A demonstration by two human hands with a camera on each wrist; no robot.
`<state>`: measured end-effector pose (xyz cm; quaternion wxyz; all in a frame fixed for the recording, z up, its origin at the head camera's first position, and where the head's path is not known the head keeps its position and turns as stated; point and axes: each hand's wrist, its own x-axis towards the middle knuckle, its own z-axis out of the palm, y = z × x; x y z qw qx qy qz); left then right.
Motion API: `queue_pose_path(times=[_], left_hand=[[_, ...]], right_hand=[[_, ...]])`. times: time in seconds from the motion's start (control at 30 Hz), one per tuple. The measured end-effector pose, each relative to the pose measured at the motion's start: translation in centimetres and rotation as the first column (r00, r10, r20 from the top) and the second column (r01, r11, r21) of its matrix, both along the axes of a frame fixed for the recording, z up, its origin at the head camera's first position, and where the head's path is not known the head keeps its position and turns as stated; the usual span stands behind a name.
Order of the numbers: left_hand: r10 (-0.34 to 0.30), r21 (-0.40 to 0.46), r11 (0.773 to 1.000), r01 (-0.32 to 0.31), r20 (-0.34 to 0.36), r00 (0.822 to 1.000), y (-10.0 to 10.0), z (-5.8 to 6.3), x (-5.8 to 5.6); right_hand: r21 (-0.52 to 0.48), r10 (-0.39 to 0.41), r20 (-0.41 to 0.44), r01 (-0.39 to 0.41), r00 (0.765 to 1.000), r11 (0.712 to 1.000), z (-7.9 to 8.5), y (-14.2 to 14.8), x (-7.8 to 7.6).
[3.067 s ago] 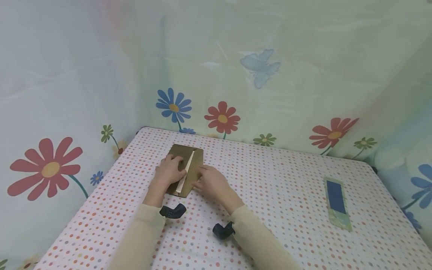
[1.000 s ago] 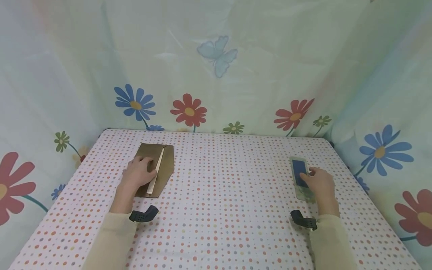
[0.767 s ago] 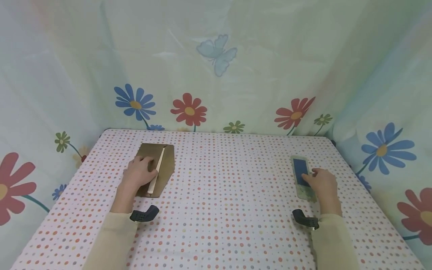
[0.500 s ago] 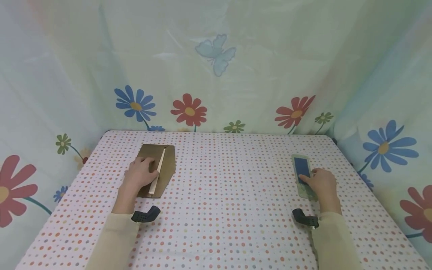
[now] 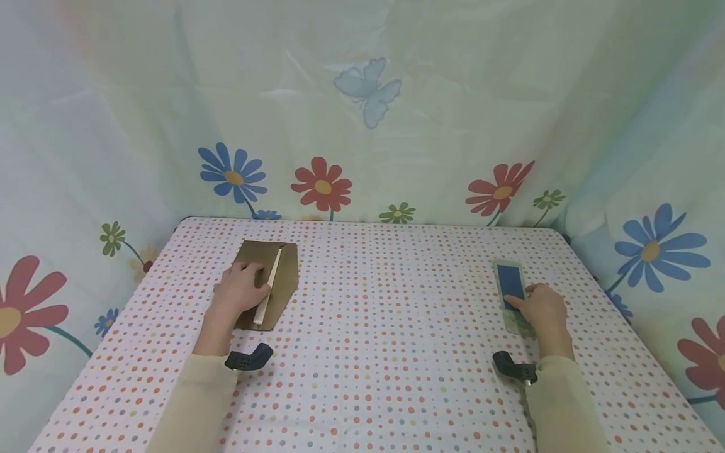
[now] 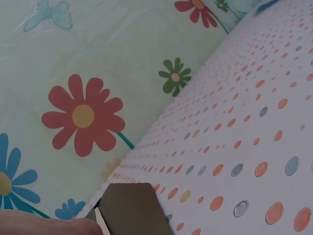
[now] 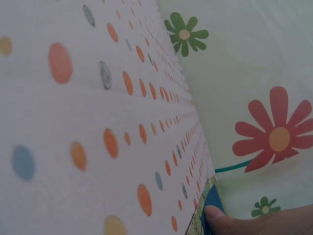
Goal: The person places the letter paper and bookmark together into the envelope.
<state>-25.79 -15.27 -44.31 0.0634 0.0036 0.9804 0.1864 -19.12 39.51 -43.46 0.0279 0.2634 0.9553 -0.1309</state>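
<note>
A brown envelope (image 5: 286, 280) lies on the left of the table, its flap spread to the right, with a narrow pale strip (image 5: 275, 269) along its opening. My left hand (image 5: 236, 290) grips its left part, the thumb at the strip; the palm hides the left edge. In the left wrist view, the thumb (image 6: 73, 225) is right against the strip. Far to the right, a flat pale-green piece (image 5: 511, 323) with a dark blue rectangle (image 5: 510, 280) lies on the table. My right hand (image 5: 544, 311) pinches its right side, thumb (image 7: 215, 215) on the blue, fingers at the edge.
A white cloth with coloured dots (image 5: 374, 352) covers the table, and its dotted surface stretches between my hands. Flower-printed curtains (image 5: 396, 157) stand close behind it and on both sides. A black wrist camera (image 5: 249, 358) sits on each sleeve.
My right hand has left the envelope and travelled right to the pale-green piece, which it now pinches. My left hand has stayed on the envelope. The head view has swung right.
</note>
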Motion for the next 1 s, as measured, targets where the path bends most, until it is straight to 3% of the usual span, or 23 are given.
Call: queue_pose_path(times=[0.27, 0.6, 1.0], left_hand=[[-0.003, 0.003, 1.000, 0.003, -0.008, 1.000, 0.07, 0.06, -0.07], [-0.010, 0.005, 1.000, 0.010, -0.011, 1.000, -0.03, 0.10, -0.21], [-0.015, -0.003, 1.000, 0.014, -0.013, 1.000, -0.13, -0.02, -0.03]], right_hand=[[-0.060, -0.046, 0.003, 0.046, 0.999, 0.997, -0.07, -0.04, -0.04], [-0.083, -0.031, 0.016, 0.033, 0.999, 0.996, 0.23, -0.02, 0.20], [-0.081, -0.074, 0.031, 0.076, 0.997, 0.994, 0.10, -0.30, -0.19]])
